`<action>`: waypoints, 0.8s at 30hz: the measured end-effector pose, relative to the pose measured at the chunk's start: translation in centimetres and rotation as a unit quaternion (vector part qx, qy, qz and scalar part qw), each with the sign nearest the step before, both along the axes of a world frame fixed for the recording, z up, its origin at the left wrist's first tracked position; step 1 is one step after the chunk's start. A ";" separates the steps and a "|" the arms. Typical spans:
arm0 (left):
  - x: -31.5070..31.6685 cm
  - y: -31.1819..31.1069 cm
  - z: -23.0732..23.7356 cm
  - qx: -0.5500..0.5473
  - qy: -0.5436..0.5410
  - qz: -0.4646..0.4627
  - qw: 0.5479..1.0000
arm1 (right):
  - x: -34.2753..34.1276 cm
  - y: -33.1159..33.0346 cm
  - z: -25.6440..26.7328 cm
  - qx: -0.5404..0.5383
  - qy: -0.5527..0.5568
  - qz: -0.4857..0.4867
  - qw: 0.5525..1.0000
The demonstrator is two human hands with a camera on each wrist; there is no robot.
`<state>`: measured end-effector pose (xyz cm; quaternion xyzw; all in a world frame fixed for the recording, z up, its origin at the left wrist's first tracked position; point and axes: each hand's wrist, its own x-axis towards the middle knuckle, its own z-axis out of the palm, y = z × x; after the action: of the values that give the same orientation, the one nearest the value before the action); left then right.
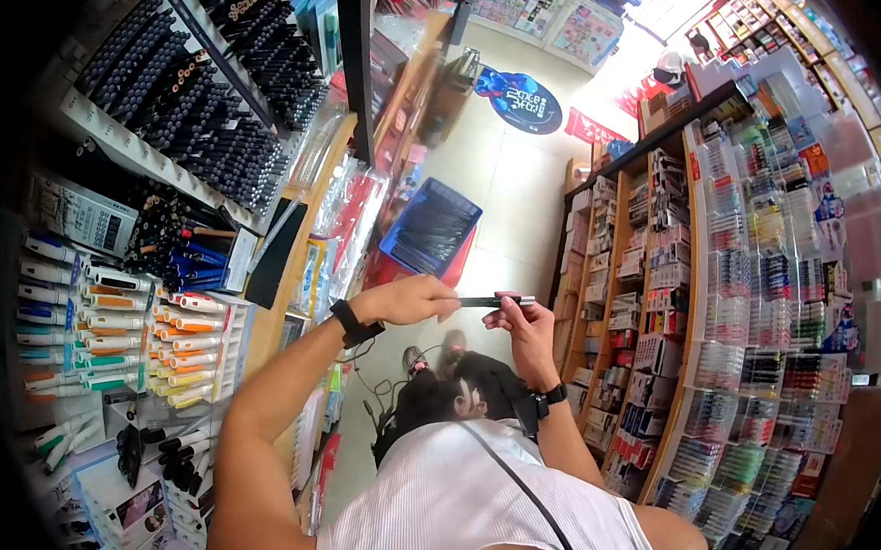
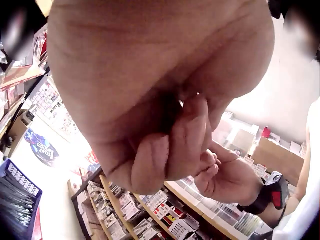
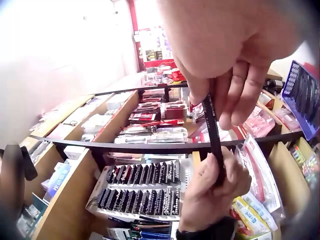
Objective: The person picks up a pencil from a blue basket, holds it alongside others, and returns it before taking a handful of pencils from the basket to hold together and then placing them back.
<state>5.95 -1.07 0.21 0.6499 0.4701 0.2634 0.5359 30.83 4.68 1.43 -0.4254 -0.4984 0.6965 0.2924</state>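
Observation:
In the head view a slim black pen (image 1: 479, 302) lies level in front of the body, a pale section near its right end. My left hand (image 1: 409, 301) grips one end with curled fingers. At the other end my right hand (image 1: 525, 322) pinches it between thumb and fingers. The right wrist view shows the dark barrel of the pen (image 3: 213, 127) with small print, running between the right hand (image 3: 235, 55) above and the left hand (image 3: 212, 192) below. In the left wrist view the left hand (image 2: 155, 100) fills the foreground and mostly hides the pen.
A blue basket (image 1: 391, 250) of dark, thin items stands on the floor ahead. Racks of black pens (image 1: 224, 137) and white-barrelled markers (image 1: 190, 333) line the left side. Wooden shelves (image 1: 649, 254) with packaged goods line the right. Thin cables (image 1: 372, 386) hang near the legs.

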 end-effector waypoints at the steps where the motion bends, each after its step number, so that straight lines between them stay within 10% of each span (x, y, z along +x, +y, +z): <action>1: 0.0 0.0 -0.3 0.002 0.000 -0.006 1.000 | 0.0 -0.1 -0.5 -0.004 0.006 -0.007 1.000; 24: 2.4 -0.9 1.3 -0.018 -0.058 0.036 0.997 | 2.3 -2.3 -0.5 0.019 0.037 -0.024 0.999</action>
<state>8.36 -1.94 1.50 0.6063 0.4659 0.3116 0.5641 33.13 2.36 0.94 -0.4054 -0.4898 0.6952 0.3354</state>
